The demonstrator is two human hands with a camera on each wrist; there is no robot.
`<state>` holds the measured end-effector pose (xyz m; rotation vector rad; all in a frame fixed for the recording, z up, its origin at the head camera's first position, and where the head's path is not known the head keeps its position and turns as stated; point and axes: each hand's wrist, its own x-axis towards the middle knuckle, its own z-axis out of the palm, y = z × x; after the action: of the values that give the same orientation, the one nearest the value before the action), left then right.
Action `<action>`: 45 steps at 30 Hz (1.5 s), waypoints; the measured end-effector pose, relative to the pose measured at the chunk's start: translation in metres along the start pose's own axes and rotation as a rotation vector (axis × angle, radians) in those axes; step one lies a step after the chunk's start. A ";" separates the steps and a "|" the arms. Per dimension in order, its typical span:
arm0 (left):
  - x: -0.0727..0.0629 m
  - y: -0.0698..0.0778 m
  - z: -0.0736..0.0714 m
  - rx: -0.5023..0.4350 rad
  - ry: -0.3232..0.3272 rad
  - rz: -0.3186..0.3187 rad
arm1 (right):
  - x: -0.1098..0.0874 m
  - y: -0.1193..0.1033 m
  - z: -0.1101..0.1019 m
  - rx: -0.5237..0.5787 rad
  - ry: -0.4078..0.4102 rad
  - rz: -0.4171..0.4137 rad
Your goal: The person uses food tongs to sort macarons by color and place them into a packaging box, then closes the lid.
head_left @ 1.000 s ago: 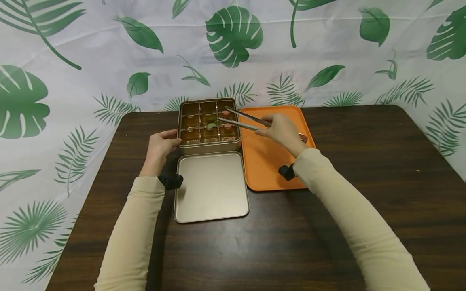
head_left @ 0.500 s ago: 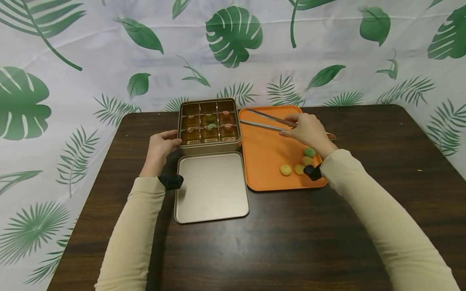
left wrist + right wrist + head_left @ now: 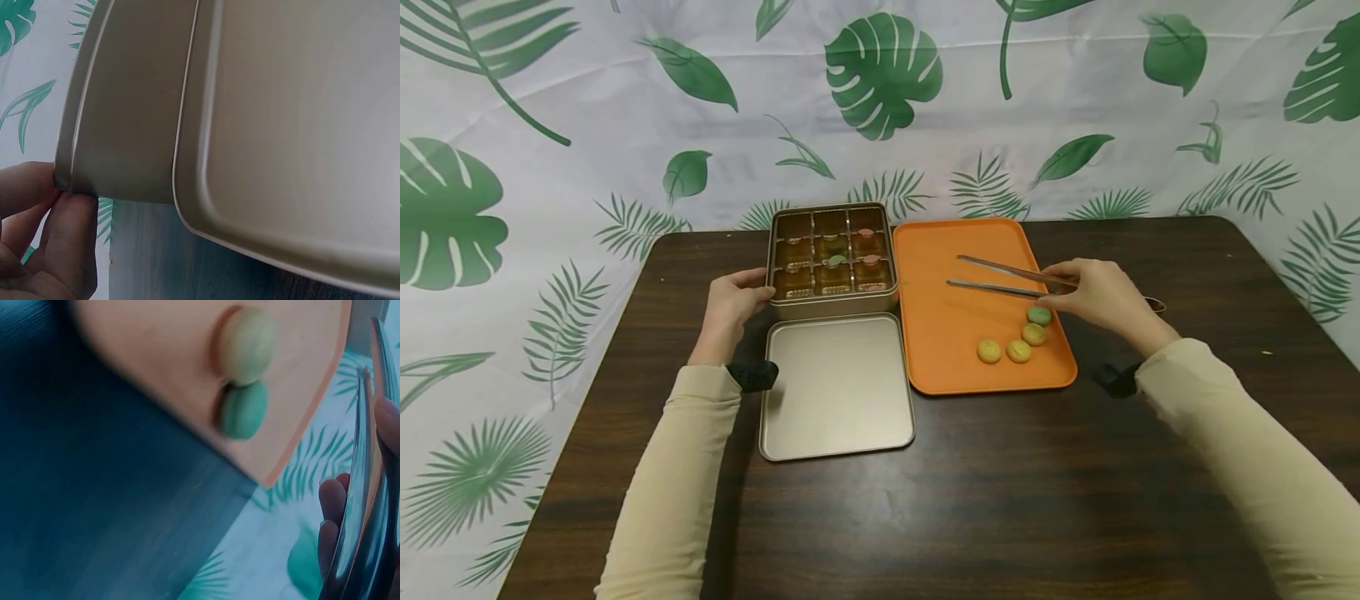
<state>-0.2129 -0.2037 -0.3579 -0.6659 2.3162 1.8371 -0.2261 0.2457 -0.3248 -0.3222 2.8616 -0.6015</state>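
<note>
My left hand (image 3: pixel 730 307) holds the front left corner of a square gold tin (image 3: pixel 835 307), its thumb on the rim and fingers along the side. Pink macarons stand in the tin's right column and green (image 3: pixel 836 261) in the middle one; the left column's contents are hard to make out. My right hand (image 3: pixel 1105 298) grips metal tongs (image 3: pixel 1000 289), whose tips are spread with nothing between them above an orange tray (image 3: pixel 947 333). Near the tray's right front lie a green macaron (image 3: pixel 1039 316) and several yellow ones (image 3: pixel 989 351).
The tin's flat gold lid (image 3: pixel 838 387) lies directly in front of the tin, beside the tray. All of it stands on a dark wooden table (image 3: pixel 880 517). A leaf-patterned cloth (image 3: pixel 775 100) hangs behind the table's back edge.
My right hand has carried the tongs from over the tin rightward, across the tray. The macarons on the tray have come into sight. My left hand stays at the tin.
</note>
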 end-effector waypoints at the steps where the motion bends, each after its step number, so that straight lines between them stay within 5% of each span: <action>1: 0.000 0.000 0.000 -0.002 0.000 0.000 | -0.003 0.004 0.000 -0.003 -0.003 0.002; 28: 0.000 0.001 0.004 0.002 -0.006 0.016 | -0.060 0.082 -0.007 -0.161 0.059 0.046; 45: 0.000 -0.001 0.000 -0.005 0.005 0.005 | -0.072 0.085 -0.014 -0.234 0.049 0.041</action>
<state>-0.2127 -0.2036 -0.3592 -0.6665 2.3192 1.8453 -0.1746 0.3447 -0.3368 -0.2859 2.9820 -0.2697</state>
